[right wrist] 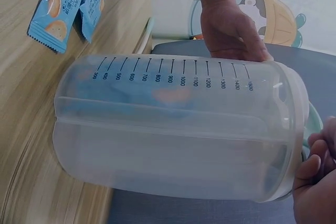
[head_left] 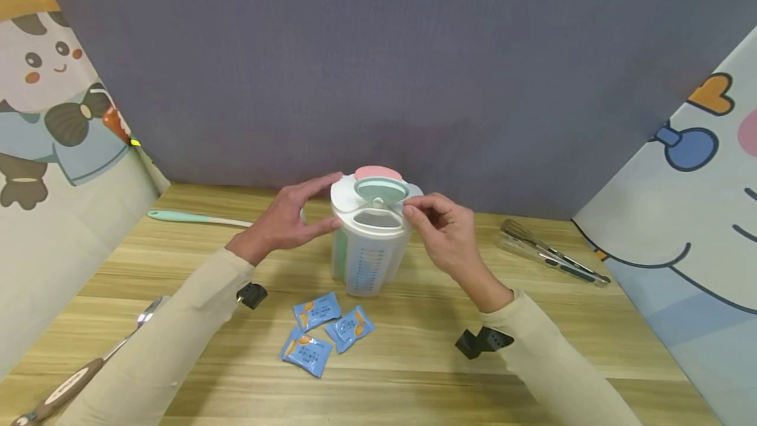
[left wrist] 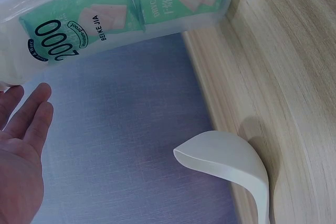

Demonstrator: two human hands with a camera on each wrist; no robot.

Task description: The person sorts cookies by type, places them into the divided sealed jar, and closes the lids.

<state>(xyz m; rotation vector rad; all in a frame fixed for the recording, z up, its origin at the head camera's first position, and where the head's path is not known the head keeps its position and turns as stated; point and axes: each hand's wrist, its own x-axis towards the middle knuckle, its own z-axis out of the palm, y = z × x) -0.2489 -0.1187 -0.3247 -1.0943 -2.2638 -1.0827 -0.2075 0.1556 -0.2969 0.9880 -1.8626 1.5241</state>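
1. One wooden table, its top streaked with smooth grain.
2. One lobed container of translucent plastic, stood upright on the table between the hands; blue and green wrappers are seen through its walls.
3. Three long utensils: a brown-handled metal utensil, partly covered by the left sleeve; steel tongs; a ladle with mint handle and pale bowl.
4. Two hands: the left hand is spread, touching the rim of the white lid; the right hand is curled, thumb and forefinger brought together beside the green flap; whether anything is pinched cannot be told.
5. Two rounded flaps: green, raised; pink, behind it.
6. Three crimped, glossy blue packets, laid before the container.
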